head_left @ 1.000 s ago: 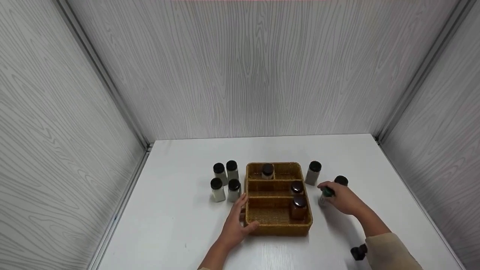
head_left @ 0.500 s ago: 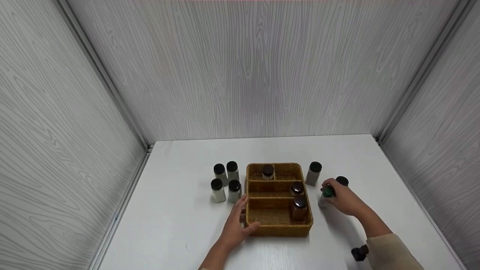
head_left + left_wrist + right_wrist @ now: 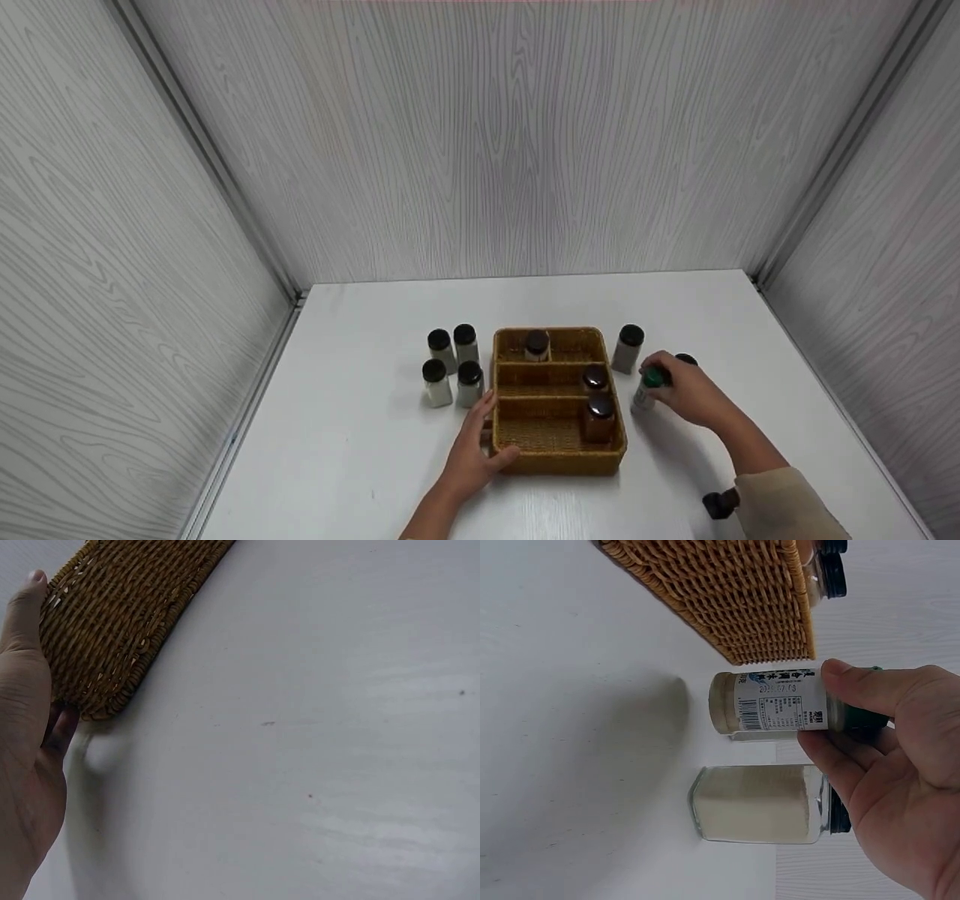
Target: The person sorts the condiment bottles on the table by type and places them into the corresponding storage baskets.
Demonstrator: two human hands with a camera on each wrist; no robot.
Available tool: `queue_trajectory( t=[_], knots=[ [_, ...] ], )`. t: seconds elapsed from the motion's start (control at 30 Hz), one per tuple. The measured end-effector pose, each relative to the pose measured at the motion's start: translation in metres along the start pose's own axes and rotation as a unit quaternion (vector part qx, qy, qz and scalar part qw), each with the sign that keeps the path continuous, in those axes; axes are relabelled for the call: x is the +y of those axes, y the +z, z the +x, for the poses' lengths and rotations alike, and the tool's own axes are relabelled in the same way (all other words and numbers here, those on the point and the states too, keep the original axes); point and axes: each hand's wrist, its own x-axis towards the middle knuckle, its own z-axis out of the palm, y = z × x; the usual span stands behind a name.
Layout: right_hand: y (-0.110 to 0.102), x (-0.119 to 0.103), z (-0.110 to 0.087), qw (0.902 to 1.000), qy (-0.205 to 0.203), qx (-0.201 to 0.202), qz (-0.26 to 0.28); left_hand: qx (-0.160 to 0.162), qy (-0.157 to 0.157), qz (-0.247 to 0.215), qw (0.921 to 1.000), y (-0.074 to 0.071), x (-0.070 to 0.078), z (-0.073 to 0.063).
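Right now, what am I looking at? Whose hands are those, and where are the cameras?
There's no robot here, just a person's two bare hands. The wide picture comes from a camera on their head, looking forward and down. The two close-ups come from cameras on their left and right wrists.

On the white table sits a brown woven basket. Three jars stand inside, one in each row. Four black-lidded jars stand left of it, and more are on the right.

The left hand touches the basket's near left corner. The right hand holds a green-lidded jar; its printed label shows in the right wrist picture.
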Motion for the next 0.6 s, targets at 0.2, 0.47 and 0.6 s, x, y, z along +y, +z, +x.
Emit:
queue_trajectory(
  t=[0.2, 0.47, 0.6],
  knots=[
    [-0.005, -0.008, 0.001, 0.9998, -0.003, 0.018, -0.002, 0.000, -0.003, 0.000, 1.0000, 0.000, 0.002, -0.001],
    [-0.010, -0.018, 0.002, 0.9990, -0.002, 0.037, 0.026, 0.004, 0.003, 0.003, 1.0000, 0.000, 0.002, -0.002],
    [-0.013, -0.022, 0.004, 0.9985, -0.003, 0.045, 0.030, 0.006, 0.009, 0.005, 0.9999, 0.000, 0.001, -0.001]
  ],
)
